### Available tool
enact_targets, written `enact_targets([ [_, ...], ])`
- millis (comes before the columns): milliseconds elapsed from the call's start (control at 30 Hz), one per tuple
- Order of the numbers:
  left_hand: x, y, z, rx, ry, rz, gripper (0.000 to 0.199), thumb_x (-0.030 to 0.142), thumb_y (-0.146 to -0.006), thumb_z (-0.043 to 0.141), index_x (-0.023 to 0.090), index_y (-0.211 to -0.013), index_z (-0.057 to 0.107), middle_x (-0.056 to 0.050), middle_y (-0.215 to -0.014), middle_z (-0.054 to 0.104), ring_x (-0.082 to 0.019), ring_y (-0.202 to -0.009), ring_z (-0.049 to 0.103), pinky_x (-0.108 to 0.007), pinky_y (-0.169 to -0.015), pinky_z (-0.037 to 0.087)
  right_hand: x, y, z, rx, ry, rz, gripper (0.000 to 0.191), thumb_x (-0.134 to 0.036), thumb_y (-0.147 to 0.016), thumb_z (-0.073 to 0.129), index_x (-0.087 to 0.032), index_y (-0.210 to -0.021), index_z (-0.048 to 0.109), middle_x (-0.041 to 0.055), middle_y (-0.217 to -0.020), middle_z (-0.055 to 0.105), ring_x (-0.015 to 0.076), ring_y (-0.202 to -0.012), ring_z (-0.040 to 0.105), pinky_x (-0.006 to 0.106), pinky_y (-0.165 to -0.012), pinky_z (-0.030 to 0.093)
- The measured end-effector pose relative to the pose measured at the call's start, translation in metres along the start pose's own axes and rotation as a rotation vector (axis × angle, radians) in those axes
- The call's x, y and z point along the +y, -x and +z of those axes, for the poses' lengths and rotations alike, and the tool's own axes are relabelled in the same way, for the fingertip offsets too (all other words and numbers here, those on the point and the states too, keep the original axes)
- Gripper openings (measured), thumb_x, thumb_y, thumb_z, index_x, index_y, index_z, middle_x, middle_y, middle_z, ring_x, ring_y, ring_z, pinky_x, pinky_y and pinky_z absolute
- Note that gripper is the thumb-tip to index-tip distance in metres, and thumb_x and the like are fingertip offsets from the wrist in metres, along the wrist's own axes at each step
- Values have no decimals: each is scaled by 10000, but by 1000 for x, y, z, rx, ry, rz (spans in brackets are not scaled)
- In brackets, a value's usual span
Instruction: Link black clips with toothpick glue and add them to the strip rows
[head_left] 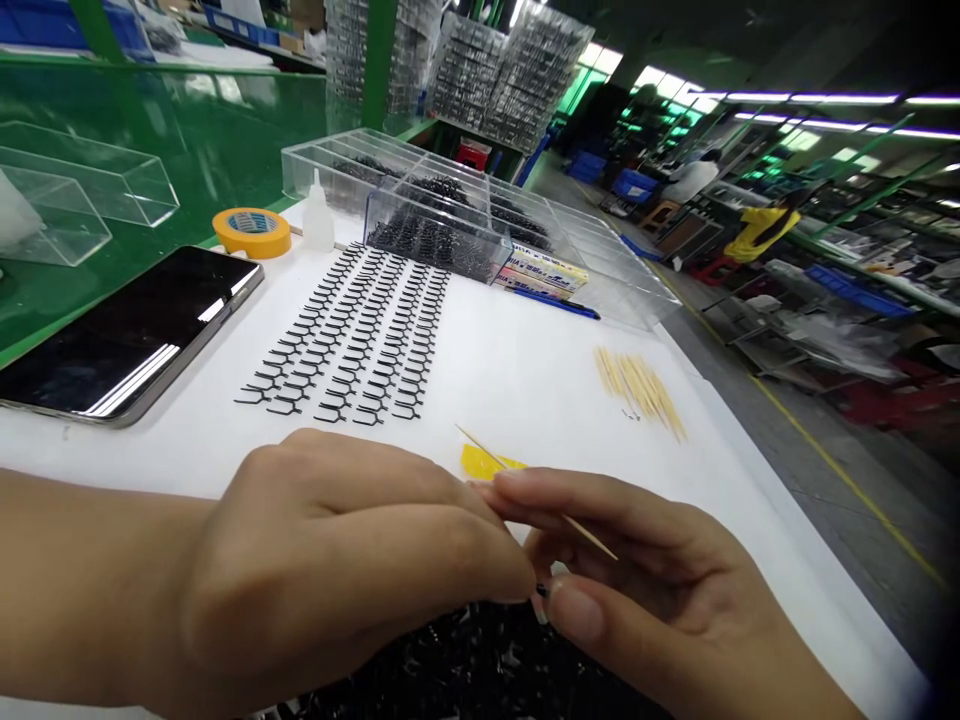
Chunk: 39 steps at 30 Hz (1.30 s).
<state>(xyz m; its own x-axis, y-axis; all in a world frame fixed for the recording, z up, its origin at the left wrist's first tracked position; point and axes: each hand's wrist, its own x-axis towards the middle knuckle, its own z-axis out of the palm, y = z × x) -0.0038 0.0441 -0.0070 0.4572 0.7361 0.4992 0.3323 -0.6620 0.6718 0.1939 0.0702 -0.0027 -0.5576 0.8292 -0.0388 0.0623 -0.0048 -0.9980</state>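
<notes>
My left hand [360, 560] is closed, its knuckles toward me and most fingertips hidden. Its thumb side meets my right hand [660, 580] above a pile of small black parts [480, 665]. A wooden toothpick [592, 538] runs slantwise under my right index finger, held in that hand. Between the tips of both hands shows a tiny dark part [541, 590], mostly covered. Just beyond the fingers, a yellow piece [480, 462] lies on the white work surface [517, 370]. Farther off are rows of black fork-shaped parts [352, 340].
A phone [127, 335], orange tape roll [252, 232] and white squeeze bottle [318, 215] stand left. Toothpicks [641, 390] lie right. Behind are a clear divided box [600, 255] with black parts, small cartons [544, 272] and a blue pen [559, 304]. People sit farther back.
</notes>
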Motion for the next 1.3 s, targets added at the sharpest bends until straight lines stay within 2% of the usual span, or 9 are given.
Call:
enact_targets([
  [167, 15, -10, -4, 12, -212, 25, 173, 56, -688, 548, 145, -800, 643, -31, -774, 728, -112, -710, 669, -126, -736, 538, 3, 4, -1, -23, -3, 21, 426, -74, -761, 659, -420, -1010, 686, -97, -955, 714, 58, -791, 678, 48, -693, 508],
  [300, 20, -14, -1, 37, -285, 76, 159, 103, -769, 513, 170, -798, 654, -43, -724, 729, -107, -634, 670, -147, -689, 545, 5, 5, -2, -22, 45, 32, 424, -104, -773, 674, -443, -1028, 670, -96, -937, 715, 52, -713, 670, 52, -658, 512],
  [400, 13, -12, 2, 89, -309, 115, 195, 157, -860, 477, 187, -770, 647, -34, -693, 723, -95, -582, 659, -139, -632, 541, 6, 5, -2, -37, 47, 31, 427, -108, -781, 669, -449, -1039, 662, -100, -959, 710, 48, -713, 666, 49, -659, 510],
  [533, -5, -5, 1, 61, -168, 268, 121, 122, -853, 515, 147, -852, 633, -16, -818, 712, -91, -706, 671, -103, -708, 535, 5, 5, 1, -57, -104, 62, 368, -112, -795, 667, -408, -1012, 689, -100, -965, 710, 44, -803, 666, 19, -685, 491],
  [633, -14, -1, 0, 31, -103, 279, 109, 78, -824, 572, 118, -916, 614, -21, -870, 694, -95, -763, 671, -115, -750, 535, 3, 6, 2, -68, -221, 135, 273, -194, -810, 689, -393, -997, 700, -89, -955, 712, 62, -868, 655, 40, -716, 497],
  [867, -21, 0, 5, 67, -20, 334, 105, 117, -878, 515, 101, -929, 604, -23, -862, 691, -76, -772, 663, -93, -745, 532, 4, 7, -1, -64, -202, 171, 228, -297, -802, 697, -404, -1003, 695, -74, -948, 688, 66, -817, 627, 64, -703, 496],
  [1033, -19, -3, 6, 96, -55, 316, 92, 142, -882, 516, 121, -880, 607, -14, -835, 700, -76, -738, 666, -97, -715, 547, 4, 5, 1, -65, -229, 172, 241, -289, -799, 702, -409, -1008, 693, -67, -871, 675, 78, -813, 614, 112, -769, 495],
  [1100, -15, -4, 5, 131, -119, 307, 96, 139, -869, 530, 121, -838, 618, -9, -810, 697, -71, -725, 665, -89, -719, 542, 5, 6, 1, -68, -244, 189, 238, -300, -793, 709, -408, -1004, 694, -71, -887, 682, 55, -739, 600, 81, -696, 484],
  [1300, -9, -11, 0, 106, -328, 476, 177, 110, -860, 510, 104, -764, 659, -11, -713, 697, -62, -646, 650, -83, -661, 531, 7, 9, -1, -78, -268, 218, 226, -329, -788, 710, -409, -999, 692, -60, -857, 678, 53, -622, 537, 112, -597, 466],
])
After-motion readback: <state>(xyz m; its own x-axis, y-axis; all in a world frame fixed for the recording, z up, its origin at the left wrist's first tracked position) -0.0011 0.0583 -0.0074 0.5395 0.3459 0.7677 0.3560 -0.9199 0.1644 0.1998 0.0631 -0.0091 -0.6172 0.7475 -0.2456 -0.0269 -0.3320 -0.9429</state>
